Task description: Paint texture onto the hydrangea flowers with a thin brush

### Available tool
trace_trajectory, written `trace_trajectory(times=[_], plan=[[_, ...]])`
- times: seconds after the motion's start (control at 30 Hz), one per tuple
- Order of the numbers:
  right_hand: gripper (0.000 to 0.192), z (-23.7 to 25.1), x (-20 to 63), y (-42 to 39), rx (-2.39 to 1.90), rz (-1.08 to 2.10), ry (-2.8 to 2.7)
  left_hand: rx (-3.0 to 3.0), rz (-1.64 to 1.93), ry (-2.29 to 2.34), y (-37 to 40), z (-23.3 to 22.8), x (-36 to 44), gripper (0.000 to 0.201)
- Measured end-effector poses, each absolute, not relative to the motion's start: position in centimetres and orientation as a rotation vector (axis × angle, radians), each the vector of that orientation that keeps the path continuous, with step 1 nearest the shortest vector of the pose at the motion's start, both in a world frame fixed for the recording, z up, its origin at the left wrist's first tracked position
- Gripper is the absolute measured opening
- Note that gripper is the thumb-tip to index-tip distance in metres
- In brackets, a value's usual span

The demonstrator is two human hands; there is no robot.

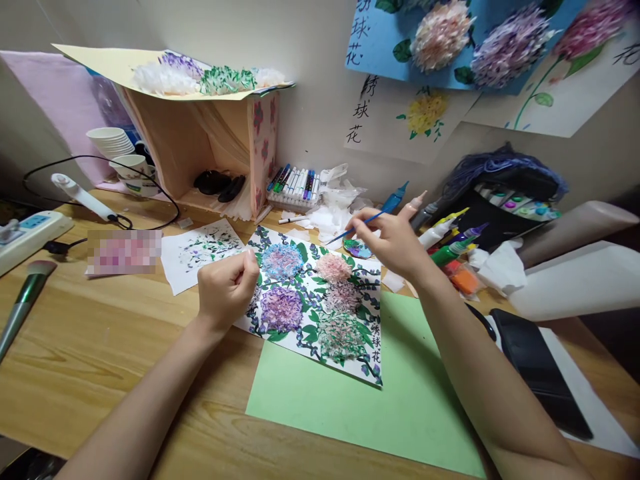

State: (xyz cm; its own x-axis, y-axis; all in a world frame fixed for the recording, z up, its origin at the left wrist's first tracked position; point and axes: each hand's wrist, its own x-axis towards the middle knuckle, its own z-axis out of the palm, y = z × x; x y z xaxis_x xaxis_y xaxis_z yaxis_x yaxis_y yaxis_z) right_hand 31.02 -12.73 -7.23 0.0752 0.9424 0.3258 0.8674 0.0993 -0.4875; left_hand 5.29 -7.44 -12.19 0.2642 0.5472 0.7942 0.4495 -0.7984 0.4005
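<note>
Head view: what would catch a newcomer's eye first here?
Probably the flower picture at centre, with its puffy blooms, lying partly over a green sheet. Near its upper right corner, the right hand holds a thin blue tool. High on the wall at right, a blue flower poster stands out.

Pntg (309,293) partly atop sheet (340,413), cups (131,164) back L, box (261,153) btwn cups & markers (296,184)

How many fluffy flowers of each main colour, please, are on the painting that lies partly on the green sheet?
Blue flower: 1
Purple flower: 1
Plain pink flower: 1
Dark-flecked pink flower: 1
Green flower: 1
Total: 5
</note>
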Motion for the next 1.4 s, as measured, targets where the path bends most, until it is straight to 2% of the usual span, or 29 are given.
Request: trace_trajectory(times=[0.13,0.3,0.57,0.9,1.17,1.4], plan=[[0.028,-6.8,34.2,-12.6,-2.008,-0.004,-1.63,2.433,1.579,0.963,-7.4,-12.1,5.4,0.043],[0.031,-7.7,36.6,-12.2,-2.142,-0.018,-1.604,2.449,1.577,0.964,-7.4,-12.1,5.4,0.044],[0.03,-9.4,37.1,-11.5,-2.106,0.038,-1.674,2.443,1.584,0.956,-7.4,-12.2,5.4,0.043],[0.028,-7.3,36.2,-14.5,-1.849,0.028,-1.496,2.44,1.593,0.942,-7.2,-12.1,5.3,0.044],[0.012,-14.2,36.7,-20.2,-1.605,0.042,-1.203,2.484,1.591,0.882,-7.5,-12.2,5.7,0.044],[0.015,-18.4,36.4,-22.0,-1.526,-0.141,-1.143,2.509,1.564,0.886,-7.9,-12.2,5.9,0.043]])
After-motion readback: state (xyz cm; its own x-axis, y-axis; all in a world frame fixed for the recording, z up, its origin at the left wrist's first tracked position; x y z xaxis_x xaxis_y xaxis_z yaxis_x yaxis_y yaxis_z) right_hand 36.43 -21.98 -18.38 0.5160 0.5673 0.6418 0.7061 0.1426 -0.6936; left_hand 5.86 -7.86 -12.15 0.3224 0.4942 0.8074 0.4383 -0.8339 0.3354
